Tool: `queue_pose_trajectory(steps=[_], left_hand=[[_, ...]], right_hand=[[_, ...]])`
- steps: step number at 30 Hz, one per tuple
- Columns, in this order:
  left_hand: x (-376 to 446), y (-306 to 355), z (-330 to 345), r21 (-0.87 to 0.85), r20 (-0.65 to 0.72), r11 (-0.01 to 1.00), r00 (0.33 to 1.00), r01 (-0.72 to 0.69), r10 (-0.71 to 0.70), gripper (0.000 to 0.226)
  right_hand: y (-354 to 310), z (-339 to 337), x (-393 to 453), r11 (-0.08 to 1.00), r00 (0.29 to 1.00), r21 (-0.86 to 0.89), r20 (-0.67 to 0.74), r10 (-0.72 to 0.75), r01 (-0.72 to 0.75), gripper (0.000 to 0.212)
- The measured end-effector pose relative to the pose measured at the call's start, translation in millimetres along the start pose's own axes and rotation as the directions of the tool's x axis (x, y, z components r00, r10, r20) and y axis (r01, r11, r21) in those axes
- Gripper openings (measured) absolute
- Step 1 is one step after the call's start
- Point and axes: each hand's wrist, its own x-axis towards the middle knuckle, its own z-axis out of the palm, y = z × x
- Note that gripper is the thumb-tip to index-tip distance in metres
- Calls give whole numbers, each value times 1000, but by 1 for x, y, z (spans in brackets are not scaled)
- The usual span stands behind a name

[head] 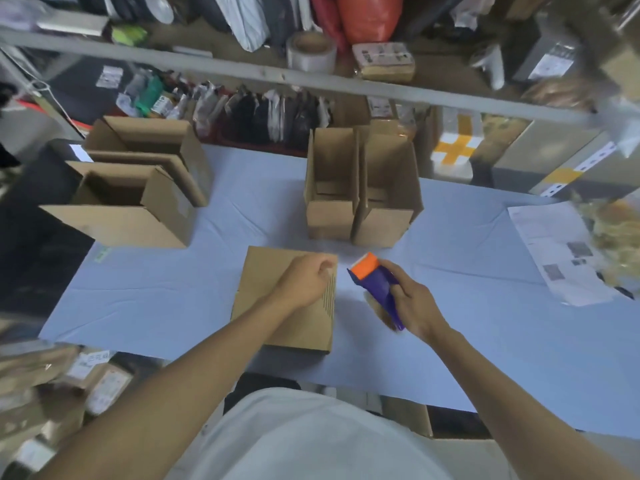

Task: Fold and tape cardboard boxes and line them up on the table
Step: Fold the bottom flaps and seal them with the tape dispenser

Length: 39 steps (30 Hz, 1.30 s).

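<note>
A closed cardboard box (273,303) stands near the front edge of the table (156,299), which has a pale blue cover. My left hand (306,280) rests on the box's top right part with its fingers curled; whether it pinches anything is hidden. My right hand (414,303) grips a purple tape dispenser with an orange head (372,277), held just right of the box and a little above the cloth. Two open boxes (363,206) stand side by side at the middle back. Two more open boxes (138,188) stand at the back left.
Printed paper sheets (561,254) lie at the table's right edge. A metal shelf rail (242,72) crosses the back, with a tape roll (311,51), packets and bags above and behind it. Parcels are piled at the lower left (69,382).
</note>
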Motion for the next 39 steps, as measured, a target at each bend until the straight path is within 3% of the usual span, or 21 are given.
queue_pose_trajectory(steps=[2, 6, 9, 12, 18, 24, 26, 33, 39], left_hand=[[2, 5, 9, -81, 32, 993, 996, 82, -80, 17], [5, 11, 13, -302, 98, 926, 974, 226, -206, 24], [1, 13, 12, -430, 198, 865, 961, 261, -191, 24], [-4, 14, 7, -511, 224, 802, 949, 308, -222, 24], [-9, 14, 4, -475, 164, 813, 942, 337, -294, 13], [-10, 11, 8, -304, -20, 869, 910, 389, -414, 11], [-12, 10, 6, -314, -57, 859, 895, 405, -443, 3], [-16, -1, -17, -384, -135, 807, 837, 450, -531, 11], [-13, -9, -26, -370, -23, 776, 830, 511, -557, 12]], right_hand=[[-1, -2, -7, 999, 999, -17, 9, -42, 42, 45], [-4, -2, -14, 986, 990, -105, 69, -122, 129, 71], [-3, -4, -14, 970, 976, -135, 115, -185, 200, 78], [-4, -5, -12, 963, 967, -130, 129, -219, 236, 71], [-8, -6, -8, 916, 958, -291, 166, -236, 276, 63], [-15, -1, 4, 869, 938, -368, 233, -257, 330, 64], [-14, -3, 10, 868, 932, -365, 264, -249, 336, 62], [3, -31, 24, 863, 922, -372, 311, -230, 341, 59], [23, -41, 34, 862, 925, -410, 347, -155, 299, 59]])
